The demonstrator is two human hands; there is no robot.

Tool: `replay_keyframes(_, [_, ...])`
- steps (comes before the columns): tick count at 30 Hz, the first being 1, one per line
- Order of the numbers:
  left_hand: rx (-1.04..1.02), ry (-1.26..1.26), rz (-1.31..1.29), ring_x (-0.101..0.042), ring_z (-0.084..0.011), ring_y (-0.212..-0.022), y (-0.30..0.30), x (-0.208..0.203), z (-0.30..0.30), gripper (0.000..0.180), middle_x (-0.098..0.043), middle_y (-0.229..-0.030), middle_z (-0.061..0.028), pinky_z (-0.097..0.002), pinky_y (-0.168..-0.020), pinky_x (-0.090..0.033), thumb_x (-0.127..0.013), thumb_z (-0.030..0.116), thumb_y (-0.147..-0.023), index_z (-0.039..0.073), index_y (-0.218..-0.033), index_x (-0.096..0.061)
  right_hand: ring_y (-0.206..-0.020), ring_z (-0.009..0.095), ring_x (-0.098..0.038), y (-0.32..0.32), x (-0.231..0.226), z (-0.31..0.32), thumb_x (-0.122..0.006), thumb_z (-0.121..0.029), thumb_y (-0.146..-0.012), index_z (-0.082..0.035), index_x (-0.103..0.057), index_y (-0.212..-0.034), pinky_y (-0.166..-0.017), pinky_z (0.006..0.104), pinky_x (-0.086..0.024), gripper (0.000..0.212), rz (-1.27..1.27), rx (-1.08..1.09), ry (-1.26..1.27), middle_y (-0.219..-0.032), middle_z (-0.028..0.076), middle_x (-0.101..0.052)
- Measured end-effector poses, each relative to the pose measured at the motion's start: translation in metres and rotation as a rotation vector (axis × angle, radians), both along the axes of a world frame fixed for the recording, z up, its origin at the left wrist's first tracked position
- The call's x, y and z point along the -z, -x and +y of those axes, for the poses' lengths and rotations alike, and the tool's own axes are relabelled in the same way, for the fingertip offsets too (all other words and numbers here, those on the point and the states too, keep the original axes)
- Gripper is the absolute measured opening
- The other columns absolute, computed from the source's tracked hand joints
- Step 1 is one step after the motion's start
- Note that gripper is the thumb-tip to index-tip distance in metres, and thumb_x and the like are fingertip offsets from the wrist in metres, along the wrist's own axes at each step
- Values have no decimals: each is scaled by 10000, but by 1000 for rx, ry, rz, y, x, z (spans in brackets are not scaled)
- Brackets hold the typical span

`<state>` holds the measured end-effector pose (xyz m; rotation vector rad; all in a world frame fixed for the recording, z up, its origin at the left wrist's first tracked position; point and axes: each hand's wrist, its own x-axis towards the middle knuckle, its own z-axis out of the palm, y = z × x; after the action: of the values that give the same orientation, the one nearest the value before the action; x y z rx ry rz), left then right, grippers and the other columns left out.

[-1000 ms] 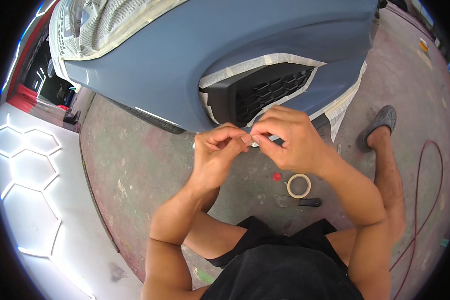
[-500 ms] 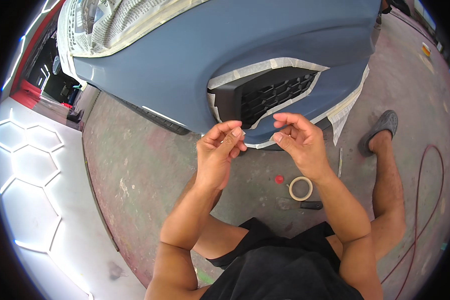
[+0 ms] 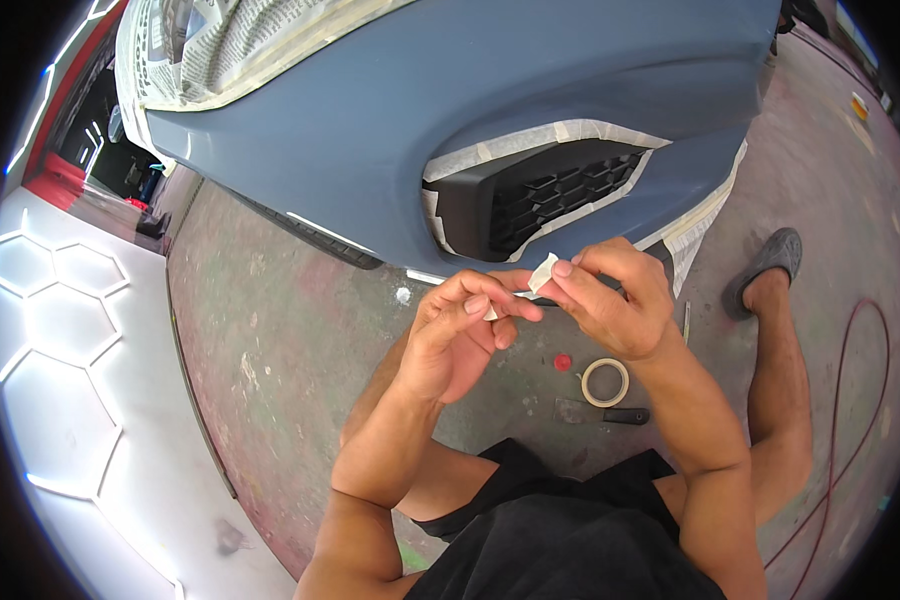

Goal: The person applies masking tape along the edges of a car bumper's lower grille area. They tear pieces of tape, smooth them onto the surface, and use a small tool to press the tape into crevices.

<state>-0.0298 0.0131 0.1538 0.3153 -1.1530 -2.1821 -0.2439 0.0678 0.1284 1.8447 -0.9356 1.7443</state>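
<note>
Both my hands are raised in front of a blue car bumper [image 3: 390, 130]. My left hand [image 3: 460, 335] and my right hand [image 3: 610, 300] pinch the two ends of a short piece of pale masking tape [image 3: 540, 278] between thumbs and fingers. Just behind the tape sits the bumper's black grille opening [image 3: 540, 200], edged with strips of the same pale tape. A roll of masking tape [image 3: 605, 382] lies on the concrete floor below my right hand.
Newspaper masking [image 3: 220, 50] covers the bumper's upper left. A small red cap [image 3: 562, 362] and a dark tool [image 3: 625, 415] lie on the floor by the roll. A red hose [image 3: 850, 400] curves at the right near my sandalled foot [image 3: 770, 265].
My hands have moved slightly lower and closer together in the view, still working the piece of tape between the fingertips. The view has shifted a little.
</note>
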Motion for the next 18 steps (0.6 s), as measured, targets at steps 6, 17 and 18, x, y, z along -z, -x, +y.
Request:
replay_keyframes(6, [31, 15, -50, -669, -232, -1120, 0, 5, 1, 257, -720, -1289, -181, -321, -832, -459, -669, 163, -1011, -34, -1133, -781, -681, 167, -662, 2, 9, -4, -907, -73, -746, -24, -779, -1059, -513, 268, -505, 342, 13, -96, 52, -953, 61, -651])
replay_keyframes(17, [-202, 289, -205, -651, -193, -988, -15, -6, -17, 257, -724, -1182, -159, -330, -870, -497, -685, 55, -946, -95, -1140, -762, -675, 162, -643, -1, 19, 8, -906, -87, -780, -43, -772, -1007, -542, 281, -497, 267, -139, -161, -212, -896, 47, -672])
replay_keyframes(18, [-246, 426, -269, -652, -195, -995, -17, -11, -19, 255, -723, -1184, -161, -333, -877, -499, -689, 43, -935, -96, -1135, -761, -680, 153, -644, -3, 18, 9, -898, -82, -800, -37, -773, -1010, -553, 277, -497, 249, -205, -159, -240, -888, 45, -678])
